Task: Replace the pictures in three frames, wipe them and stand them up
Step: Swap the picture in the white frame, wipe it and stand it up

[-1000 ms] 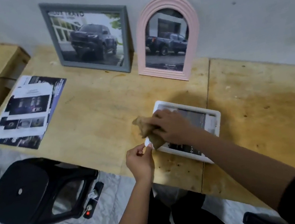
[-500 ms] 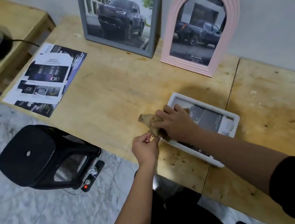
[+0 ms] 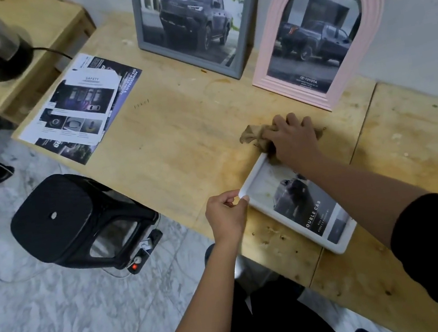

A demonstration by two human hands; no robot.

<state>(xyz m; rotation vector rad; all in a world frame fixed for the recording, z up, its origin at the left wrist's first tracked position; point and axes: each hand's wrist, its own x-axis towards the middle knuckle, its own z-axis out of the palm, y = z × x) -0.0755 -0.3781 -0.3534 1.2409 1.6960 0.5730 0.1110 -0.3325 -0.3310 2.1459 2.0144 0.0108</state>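
Lying flat near the table edge, the white frame is uncovered now: the right hand, gripping the cloth, has swept off its far end. The left hand pinches its near corner. Wiping seems nearly done; standing remains.

Both arms reach forward from the lower edge of the view, the 2 forearms bare. The left hand is low and near the body, knuckles up, its thumb and forefinger pinching the near corner of the white frame. The right arm, in a black sleeve above the elbow, stretches farther out. The right hand is palm down, fingers bent over a bunched brown cloth.
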